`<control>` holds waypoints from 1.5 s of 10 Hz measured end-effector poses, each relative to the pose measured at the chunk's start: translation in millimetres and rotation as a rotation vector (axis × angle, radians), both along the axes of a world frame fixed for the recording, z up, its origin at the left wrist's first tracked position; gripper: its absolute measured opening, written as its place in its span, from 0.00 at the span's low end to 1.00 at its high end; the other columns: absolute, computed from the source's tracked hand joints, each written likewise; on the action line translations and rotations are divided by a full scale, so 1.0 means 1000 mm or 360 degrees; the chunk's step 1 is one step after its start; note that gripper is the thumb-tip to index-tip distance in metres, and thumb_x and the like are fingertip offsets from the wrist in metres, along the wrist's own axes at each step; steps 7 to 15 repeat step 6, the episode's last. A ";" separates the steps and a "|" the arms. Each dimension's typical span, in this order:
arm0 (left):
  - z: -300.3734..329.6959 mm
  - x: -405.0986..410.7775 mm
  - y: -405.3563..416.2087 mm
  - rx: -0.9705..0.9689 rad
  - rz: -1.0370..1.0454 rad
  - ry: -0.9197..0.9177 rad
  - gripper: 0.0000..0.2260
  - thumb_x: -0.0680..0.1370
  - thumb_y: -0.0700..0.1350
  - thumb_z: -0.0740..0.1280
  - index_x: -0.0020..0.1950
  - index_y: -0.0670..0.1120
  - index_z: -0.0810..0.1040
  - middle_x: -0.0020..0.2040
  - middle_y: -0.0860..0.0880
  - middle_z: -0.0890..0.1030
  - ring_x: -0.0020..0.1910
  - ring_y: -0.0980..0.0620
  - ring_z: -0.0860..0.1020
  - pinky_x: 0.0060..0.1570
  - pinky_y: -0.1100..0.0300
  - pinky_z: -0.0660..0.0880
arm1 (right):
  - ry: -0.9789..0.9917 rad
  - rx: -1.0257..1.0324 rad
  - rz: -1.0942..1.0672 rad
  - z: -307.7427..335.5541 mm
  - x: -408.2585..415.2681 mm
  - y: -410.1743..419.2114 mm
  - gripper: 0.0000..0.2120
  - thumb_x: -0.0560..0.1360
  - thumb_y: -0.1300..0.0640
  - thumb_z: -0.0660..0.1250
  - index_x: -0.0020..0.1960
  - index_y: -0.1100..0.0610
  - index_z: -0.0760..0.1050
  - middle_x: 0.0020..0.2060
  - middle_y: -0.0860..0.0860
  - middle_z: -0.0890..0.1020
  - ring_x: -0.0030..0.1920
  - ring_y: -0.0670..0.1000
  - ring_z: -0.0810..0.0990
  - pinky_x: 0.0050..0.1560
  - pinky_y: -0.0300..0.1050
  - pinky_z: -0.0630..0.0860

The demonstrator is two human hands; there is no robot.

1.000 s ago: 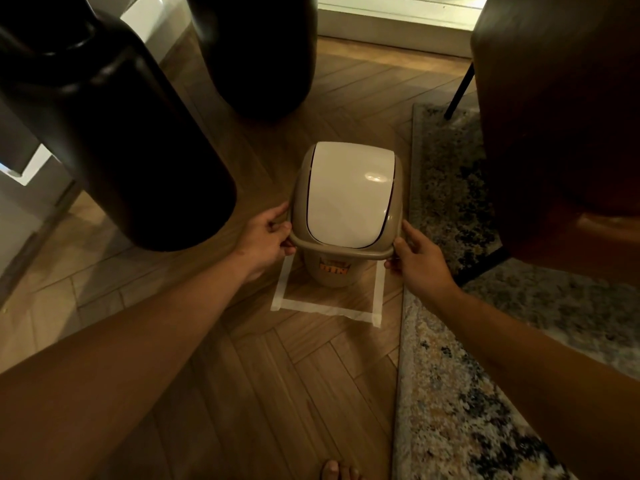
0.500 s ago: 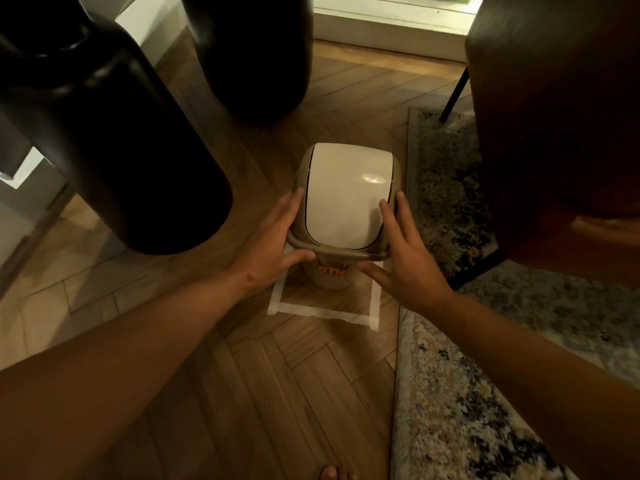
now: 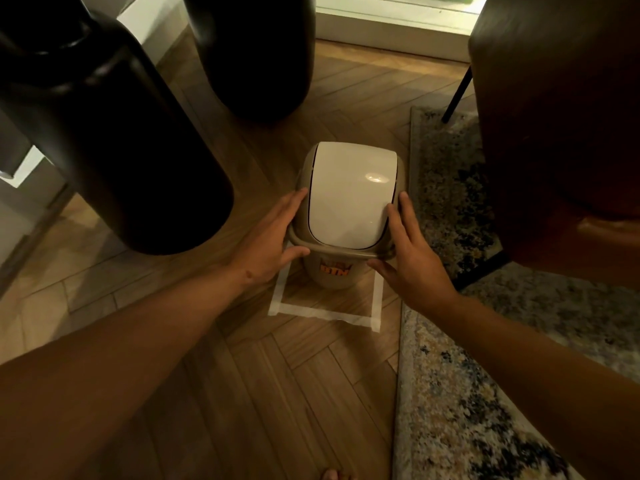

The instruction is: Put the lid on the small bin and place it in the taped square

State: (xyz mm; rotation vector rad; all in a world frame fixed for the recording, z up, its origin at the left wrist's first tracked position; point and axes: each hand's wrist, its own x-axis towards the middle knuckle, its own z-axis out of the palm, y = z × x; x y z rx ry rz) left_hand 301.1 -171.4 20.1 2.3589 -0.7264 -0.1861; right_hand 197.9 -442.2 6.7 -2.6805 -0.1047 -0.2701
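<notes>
A small beige bin (image 3: 334,275) with an orange label stands on the wooden floor inside the white taped square (image 3: 323,315). Its lid (image 3: 349,195), a beige frame with a white swing flap, sits on top of it. My left hand (image 3: 273,244) lies flat against the lid's left side, fingers spread and thumb under the front rim. On the lid's right side rests my right hand (image 3: 408,251), fingers along the flap's edge and thumb at the front rim.
Two large dark vases (image 3: 114,133) (image 3: 252,53) stand to the left and behind the bin. A patterned rug (image 3: 485,358) lies to the right, with a brown chair (image 3: 561,116) on it. A toe (image 3: 334,475) shows at the bottom edge.
My hands shifted from gripping the lid's rim at the sides to lying flat with spread fingers on the lid. The bin stays in the taped square.
</notes>
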 end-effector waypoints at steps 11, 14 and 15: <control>0.006 -0.005 0.003 0.0033 0.0026 -0.0041 0.48 0.76 0.58 0.73 0.84 0.54 0.43 0.85 0.50 0.48 0.83 0.51 0.49 0.76 0.54 0.53 | -0.0034 -0.0049 0.0032 0.008 -0.003 0.005 0.49 0.76 0.34 0.66 0.85 0.55 0.46 0.84 0.57 0.43 0.82 0.61 0.51 0.76 0.66 0.61; 0.006 -0.005 0.003 0.0033 0.0026 -0.0041 0.48 0.76 0.58 0.73 0.84 0.54 0.43 0.85 0.50 0.48 0.83 0.51 0.49 0.76 0.54 0.53 | -0.0034 -0.0049 0.0032 0.008 -0.003 0.005 0.49 0.76 0.34 0.66 0.85 0.55 0.46 0.84 0.57 0.43 0.82 0.61 0.51 0.76 0.66 0.61; 0.006 -0.005 0.003 0.0033 0.0026 -0.0041 0.48 0.76 0.58 0.73 0.84 0.54 0.43 0.85 0.50 0.48 0.83 0.51 0.49 0.76 0.54 0.53 | -0.0034 -0.0049 0.0032 0.008 -0.003 0.005 0.49 0.76 0.34 0.66 0.85 0.55 0.46 0.84 0.57 0.43 0.82 0.61 0.51 0.76 0.66 0.61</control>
